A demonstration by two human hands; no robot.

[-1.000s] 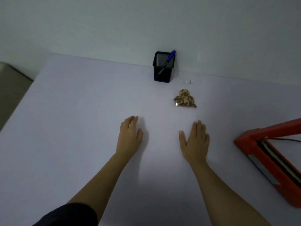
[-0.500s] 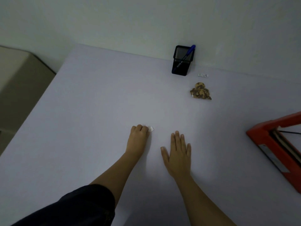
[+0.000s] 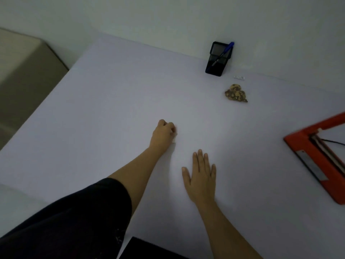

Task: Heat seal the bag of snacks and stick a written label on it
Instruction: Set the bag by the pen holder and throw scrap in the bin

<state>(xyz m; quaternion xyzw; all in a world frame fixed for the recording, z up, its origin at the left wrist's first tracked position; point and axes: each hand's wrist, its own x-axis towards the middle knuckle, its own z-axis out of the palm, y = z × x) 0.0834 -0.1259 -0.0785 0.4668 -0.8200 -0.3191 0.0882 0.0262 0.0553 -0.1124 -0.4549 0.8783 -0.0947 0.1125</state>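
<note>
A small clear bag of brown snacks lies on the pale table, far right of centre. Behind it sits a tiny white label strip. A blue pen leans in a black mesh holder by the wall. The red heat sealer is at the right edge, partly cut off. My left hand is curled into a fist on the table, and a small white piece peeks out under its fingers. My right hand lies flat and empty, well short of the snacks.
A beige block stands beyond the table's left edge. A dark object shows at the bottom edge near my body. A thin black cable runs by the sealer. The wall is close behind the pen holder.
My left hand went from flat to a closed fist with a small white piece at its fingers. My view swung left, so the snacks, holder and sealer sit further right.
</note>
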